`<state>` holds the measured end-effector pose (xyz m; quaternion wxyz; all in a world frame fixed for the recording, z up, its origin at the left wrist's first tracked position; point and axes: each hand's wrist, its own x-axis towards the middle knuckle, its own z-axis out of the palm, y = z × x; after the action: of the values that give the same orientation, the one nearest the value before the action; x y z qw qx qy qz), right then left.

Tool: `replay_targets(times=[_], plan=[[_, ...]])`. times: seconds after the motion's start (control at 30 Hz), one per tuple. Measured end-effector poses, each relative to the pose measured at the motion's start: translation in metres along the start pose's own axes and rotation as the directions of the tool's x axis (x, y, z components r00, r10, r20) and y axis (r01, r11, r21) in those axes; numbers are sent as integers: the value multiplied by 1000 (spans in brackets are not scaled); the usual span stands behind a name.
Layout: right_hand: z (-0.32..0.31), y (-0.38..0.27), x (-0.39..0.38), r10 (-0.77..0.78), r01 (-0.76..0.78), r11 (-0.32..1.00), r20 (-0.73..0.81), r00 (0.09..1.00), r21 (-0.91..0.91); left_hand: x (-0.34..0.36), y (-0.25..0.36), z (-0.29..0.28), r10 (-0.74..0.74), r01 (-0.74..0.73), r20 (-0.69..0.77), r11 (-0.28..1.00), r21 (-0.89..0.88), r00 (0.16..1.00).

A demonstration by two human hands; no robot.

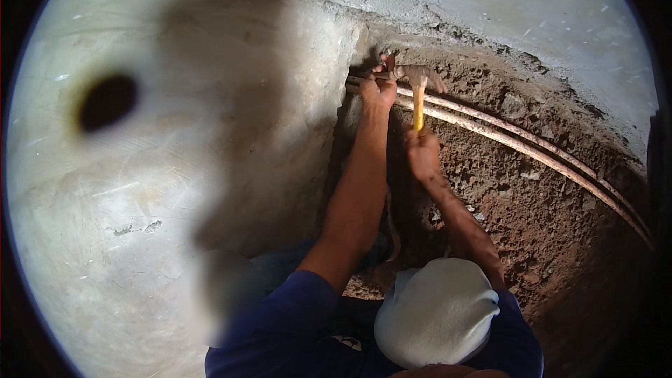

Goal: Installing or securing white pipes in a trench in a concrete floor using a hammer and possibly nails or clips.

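Observation:
My left hand (378,91) is closed at the corner of the concrete block, above the pipes. What it grips is mostly hidden by the fingers and too small to name. A hammer (418,106) with a yellow handle stands upright in the picture, its blurred head right beside the left hand's fingers. My right hand (423,150) is wrapped round the lower end of that handle. Two pale, dirt-specked pipes (483,124) run behind the hammer and curve away to the lower right. Their left ends pass out of sight at the block's edge.
A large pale concrete surface (140,189) fills the left side. Rough brown soil (504,196) lies under and around the pipes. Another concrete slab (546,21) with a broken edge borders the soil at upper right. A white dome-shaped covering (437,311) sits between my arms.

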<state>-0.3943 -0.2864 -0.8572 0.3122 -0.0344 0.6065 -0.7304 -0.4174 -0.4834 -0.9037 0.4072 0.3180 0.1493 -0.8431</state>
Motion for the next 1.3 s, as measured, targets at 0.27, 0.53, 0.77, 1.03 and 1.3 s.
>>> replay_targets(times=[0.27,0.53,0.77,1.03,1.3], plan=[[-10,-5,-13,111,-39,688,-52,992,724,-7,-26,-1,8,-5,-44,999,52,999],[-27,-47,-23,42,5,930,-119,992,368,-23,-2,13,-37,50,-54,963,265,998],[-2,-25,5,120,-89,971,128,985,-223,-4,0,15,47,-5,-85,902,431,995],[14,21,16,165,-148,932,-25,986,331,2,2,14,-19,51,-70,875,482,997],[-8,-54,-12,45,100,865,-275,960,492,-18,-7,7,-72,98,-73,875,473,995]])
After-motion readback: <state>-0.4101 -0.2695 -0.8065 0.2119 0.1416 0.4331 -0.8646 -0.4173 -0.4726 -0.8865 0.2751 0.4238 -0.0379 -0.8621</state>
